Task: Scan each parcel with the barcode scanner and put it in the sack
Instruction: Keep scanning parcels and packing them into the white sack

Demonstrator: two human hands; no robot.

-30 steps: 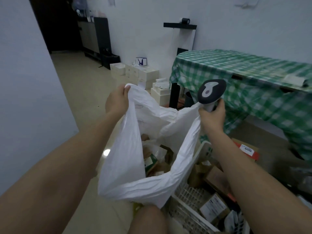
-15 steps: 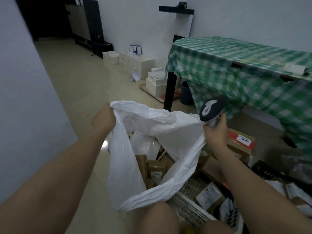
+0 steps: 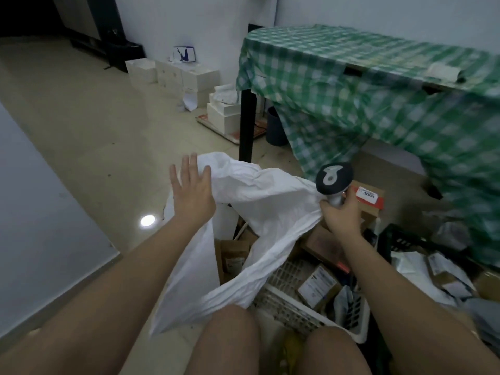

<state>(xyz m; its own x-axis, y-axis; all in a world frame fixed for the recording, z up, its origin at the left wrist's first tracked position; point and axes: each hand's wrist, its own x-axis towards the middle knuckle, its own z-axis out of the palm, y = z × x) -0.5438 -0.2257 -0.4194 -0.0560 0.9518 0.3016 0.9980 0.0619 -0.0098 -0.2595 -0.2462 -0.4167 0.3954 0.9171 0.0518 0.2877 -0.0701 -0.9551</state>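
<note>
Sack (image 3: 270,209) mouth gapes at the frame's centre, between our two hands. We see our left hand (image 3: 192,191) spread flat, fingers straight, against the sack's left rim. Our right hand (image 3: 341,215) curls round the barcode scanner (image 3: 334,177) handle and pinches the sack's right edge with it. Brown parcels (image 3: 234,256) show inside the sack, others in the white basket (image 3: 295,309) lower right.

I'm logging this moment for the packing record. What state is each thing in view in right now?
Left hand: open, fingers spread beside the sack rim.
Right hand: grips the scanner handle and the sack's edge.
Sack: mouth open, parcels inside.
Barcode scanner: held upright.
White crate: holds parcels.
</note>
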